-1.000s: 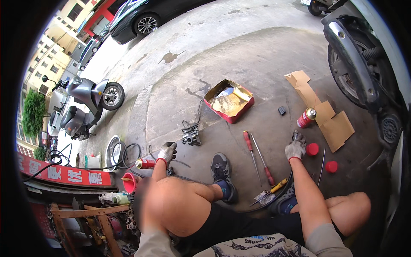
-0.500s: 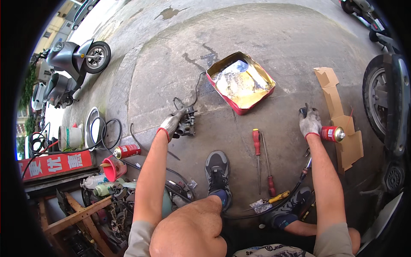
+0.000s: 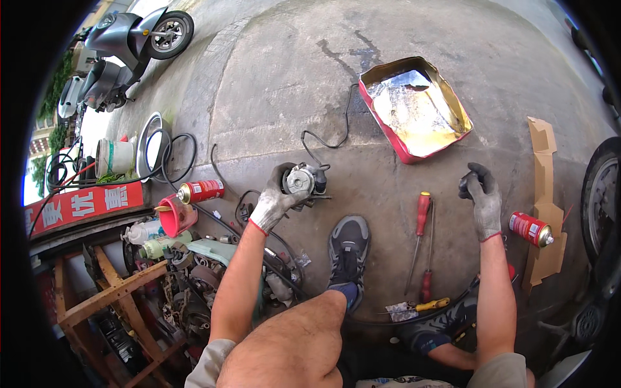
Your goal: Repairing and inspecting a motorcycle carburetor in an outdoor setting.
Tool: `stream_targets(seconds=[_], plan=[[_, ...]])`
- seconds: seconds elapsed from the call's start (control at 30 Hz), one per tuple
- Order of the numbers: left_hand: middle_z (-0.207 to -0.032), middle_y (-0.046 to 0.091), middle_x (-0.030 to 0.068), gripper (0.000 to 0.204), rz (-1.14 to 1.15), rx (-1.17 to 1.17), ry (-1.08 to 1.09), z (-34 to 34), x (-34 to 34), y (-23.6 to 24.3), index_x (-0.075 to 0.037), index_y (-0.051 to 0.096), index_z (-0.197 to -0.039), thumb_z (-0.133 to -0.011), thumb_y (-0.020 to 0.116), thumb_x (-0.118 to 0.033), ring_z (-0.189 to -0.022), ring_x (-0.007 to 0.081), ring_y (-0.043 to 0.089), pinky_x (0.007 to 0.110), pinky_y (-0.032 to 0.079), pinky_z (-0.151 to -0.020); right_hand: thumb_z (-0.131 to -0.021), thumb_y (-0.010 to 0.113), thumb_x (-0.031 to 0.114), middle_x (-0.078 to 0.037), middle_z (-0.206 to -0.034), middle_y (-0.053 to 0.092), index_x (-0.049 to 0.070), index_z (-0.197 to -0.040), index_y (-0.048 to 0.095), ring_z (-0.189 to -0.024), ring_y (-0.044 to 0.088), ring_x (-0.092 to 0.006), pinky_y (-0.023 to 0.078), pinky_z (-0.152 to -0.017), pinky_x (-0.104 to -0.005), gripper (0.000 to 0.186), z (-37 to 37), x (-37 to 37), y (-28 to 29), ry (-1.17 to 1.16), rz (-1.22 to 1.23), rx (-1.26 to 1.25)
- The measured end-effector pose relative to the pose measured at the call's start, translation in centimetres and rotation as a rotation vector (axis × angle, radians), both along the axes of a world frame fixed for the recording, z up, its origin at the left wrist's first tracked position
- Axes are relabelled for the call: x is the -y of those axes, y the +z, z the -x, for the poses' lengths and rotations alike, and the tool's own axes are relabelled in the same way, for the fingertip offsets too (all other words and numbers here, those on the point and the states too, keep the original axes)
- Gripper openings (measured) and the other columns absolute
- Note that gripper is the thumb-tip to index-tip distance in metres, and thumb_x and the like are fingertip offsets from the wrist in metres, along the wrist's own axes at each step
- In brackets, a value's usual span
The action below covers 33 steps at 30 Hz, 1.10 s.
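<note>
My left hand, in a grey work glove, grips a metal carburetor with a thin hose running from it. My right hand, also gloved, is closed on a small black part, partly hidden by the fingers. A red-sided square metal pan with a foil-like inside sits beyond my hands. Two red-handled screwdrivers and a yellow-handled screwdriver lie between my feet. A red spray can lies right of my right hand, another left of my left hand.
A parked scooter stands at upper left, a wheel at right. Cardboard lies on the concrete. At left are coiled hoses, a white bucket, a metal basin, a red cup and a rack of parts.
My left hand has reached forward, taken hold of the carburetor and turned it. My right hand has moved forward and picked up the small black part from the floor. The view has tilted downward.
</note>
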<state>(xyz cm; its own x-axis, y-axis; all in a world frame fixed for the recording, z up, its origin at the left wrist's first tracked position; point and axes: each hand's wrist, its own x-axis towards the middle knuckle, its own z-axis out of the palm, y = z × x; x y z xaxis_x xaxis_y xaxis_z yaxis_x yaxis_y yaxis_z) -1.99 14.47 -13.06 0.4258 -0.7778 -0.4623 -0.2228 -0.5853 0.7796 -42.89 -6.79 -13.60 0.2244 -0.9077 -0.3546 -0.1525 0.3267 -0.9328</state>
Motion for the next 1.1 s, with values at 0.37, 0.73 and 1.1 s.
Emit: stream_targets(seconds=[0.37,0.73,1.1], plan=[[-0.146,0.042,0.0174,0.108,0.044,0.057,-0.187,2.6,-0.4,2.5,-0.005,0.028,-0.150,-0.060,0.085,-0.013,-0.136,0.0294,0.041,0.038,0.033,-0.115,-0.079,0.067,0.000,-0.011,-0.108,0.058,0.008,-0.125,0.056,-0.094,0.063,-0.0190,0.053,-0.084,-0.0337,0.048,-15.4,-10.2,0.5,0.441,0.190,-0.020],[-0.148,0.040,0.0175,0.115,-0.064,0.092,-0.196,3.1,-0.6,3.9,-0.005,0.026,-0.151,-0.055,0.088,-0.014,-0.139,0.0300,0.038,0.038,0.031,-0.117,-0.077,0.061,-0.007,-0.015,-0.116,0.057,0.003,-0.121,0.057,-0.111,0.059,-0.0263,0.049,-0.093,-0.0356,0.045,-16.6,-12.1,1.8,0.448,0.346,0.045],[-0.146,0.042,0.0181,0.109,-0.058,0.214,-0.268,3.7,-1.3,3.8,-0.007,0.029,-0.150,-0.057,0.086,-0.015,-0.137,0.0309,0.041,0.037,0.034,-0.116,-0.085,0.057,0.008,-0.017,-0.109,0.066,0.004,-0.111,0.067,-0.108,0.061,-0.0317,0.048,-0.095,-0.0394,0.028,-16.7,-12.1,-0.1,0.556,0.179,-0.153]])
